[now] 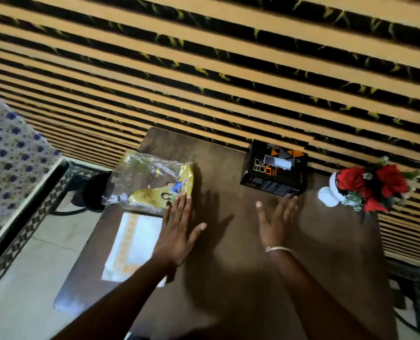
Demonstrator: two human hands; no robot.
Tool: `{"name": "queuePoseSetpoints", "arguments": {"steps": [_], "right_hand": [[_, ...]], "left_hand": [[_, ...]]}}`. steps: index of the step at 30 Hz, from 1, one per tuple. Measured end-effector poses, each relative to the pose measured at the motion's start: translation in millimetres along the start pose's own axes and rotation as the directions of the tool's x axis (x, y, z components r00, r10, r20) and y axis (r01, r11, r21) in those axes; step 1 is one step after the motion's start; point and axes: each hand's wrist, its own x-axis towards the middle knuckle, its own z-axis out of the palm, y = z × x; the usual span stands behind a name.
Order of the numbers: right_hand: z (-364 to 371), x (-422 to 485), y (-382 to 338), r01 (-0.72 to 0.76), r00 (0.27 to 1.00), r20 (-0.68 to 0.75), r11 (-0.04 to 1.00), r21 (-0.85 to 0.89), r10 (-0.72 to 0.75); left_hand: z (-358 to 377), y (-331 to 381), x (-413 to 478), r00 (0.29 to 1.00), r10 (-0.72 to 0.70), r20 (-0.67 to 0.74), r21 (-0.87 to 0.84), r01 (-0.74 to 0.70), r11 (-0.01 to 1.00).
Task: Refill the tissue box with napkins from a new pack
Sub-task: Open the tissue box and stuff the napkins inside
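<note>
A black tissue box [275, 171] with orange triangles stands at the far edge of the dark brown table [228, 253], a white napkin poking from its top slot. A clear and yellow plastic napkin pack [152, 180] lies crumpled at the far left. Below it rests a stack of white napkins [135, 244] with an orange pattern. My left hand [179, 227] hovers flat with fingers spread, fingertips at the pack's near edge. My right hand [275, 222], a thin bracelet on the wrist, is spread too, fingertips just short of the box's front.
A white vase with red artificial roses [366, 186] stands at the table's right edge. A striped black and tan curtain [204, 69] hangs right behind the table. On the left are a glass-topped side table [25, 200], a dark round object on the floor [93, 190] and patterned cloth [5, 148].
</note>
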Motion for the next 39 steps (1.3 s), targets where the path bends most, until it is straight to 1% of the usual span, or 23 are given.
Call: {"name": "queuePoseSetpoints", "arguments": {"steps": [2,3,5,6,8,10,12,14,18,22,23,24,25,26,27,28,29,31,33,36,37,38,39], "right_hand": [[-23,34,14,-0.104,0.994,-0.020,0.993,0.063,0.105],[-41,55,23,-0.109,0.994,-0.020,0.989,0.100,0.111],[-55,76,28,-0.134,0.991,0.044,0.968,0.211,0.128],[-60,85,31,-0.175,0.984,0.092,0.942,0.286,0.155],[-63,98,35,-0.252,0.961,0.196,0.904,0.345,0.193],[-61,113,46,-0.291,0.940,0.267,0.906,0.307,0.211],[-51,127,69,-0.345,0.912,0.343,0.873,0.343,0.226],[-45,127,82,-0.318,0.910,0.376,0.872,0.371,0.172],[-53,85,82,-0.291,0.930,0.344,0.839,0.460,0.134],[-78,18,87,-0.196,0.947,0.317,0.870,0.452,0.048],[-83,10,92,-0.195,0.920,0.391,0.904,0.381,0.034],[-89,-2,94,-0.205,0.855,0.517,0.936,0.287,0.029],[-90,-14,111,-0.226,0.785,0.620,0.938,0.262,0.016],[-85,-29,126,-0.249,0.735,0.676,0.945,0.214,0.041],[-84,-48,137,-0.222,0.762,0.645,0.956,0.194,0.046],[-80,-65,135,-0.266,0.784,0.608,0.953,0.141,0.129],[-72,-89,143,-0.300,0.867,0.457,0.941,0.158,0.200],[-78,-129,137,-0.250,0.945,0.279,0.931,0.267,0.174],[-79,-142,128,-0.215,0.960,0.242,0.921,0.324,0.139],[-70,-146,138,-0.250,0.942,0.298,0.912,0.326,0.152],[-70,-146,143,-0.233,0.946,0.295,0.917,0.324,0.136],[-72,-145,139,-0.211,0.952,0.281,0.928,0.306,0.123],[-78,-143,130,-0.171,0.968,0.223,0.948,0.267,0.112]], "left_hand": [[5,28,31,0.998,0.028,0.062,-0.126,-0.020,0.992],[11,49,54,0.993,0.025,0.111,-0.198,-0.002,0.980],[7,73,84,0.981,-0.030,0.193,-0.331,0.094,0.939],[7,88,98,0.972,-0.047,0.231,-0.389,0.137,0.911],[1,120,118,0.955,-0.080,0.285,-0.552,0.232,0.801],[-2,145,131,0.949,-0.079,0.304,-0.699,0.279,0.658],[0,157,140,0.941,-0.019,0.339,-0.767,0.288,0.573],[7,156,145,0.936,0.053,0.348,-0.818,0.276,0.505],[15,148,124,0.931,0.050,0.363,-0.814,0.290,0.502],[22,136,58,0.912,0.043,0.408,-0.776,0.322,0.542],[27,131,39,0.902,0.011,0.431,-0.748,0.351,0.563],[33,127,20,0.894,-0.011,0.447,-0.735,0.374,0.566],[38,122,1,0.892,-0.014,0.453,-0.739,0.384,0.554],[44,119,-17,0.886,-0.018,0.464,-0.732,0.394,0.556],[49,115,-35,0.882,-0.036,0.471,-0.708,0.401,0.581],[55,109,-51,0.883,-0.055,0.467,-0.674,0.395,0.625],[58,104,-66,0.889,-0.058,0.455,-0.650,0.375,0.661],[64,91,-85,0.901,-0.046,0.432,-0.616,0.332,0.714],[65,87,-93,0.906,-0.015,0.422,-0.598,0.291,0.747],[62,87,-93,0.911,-0.009,0.411,-0.609,0.282,0.741],[59,89,-92,0.915,-0.006,0.404,-0.623,0.280,0.731],[57,89,-90,0.915,-0.009,0.403,-0.633,0.286,0.720],[53,90,-89,0.917,-0.017,0.399,-0.629,0.288,0.722]]}}
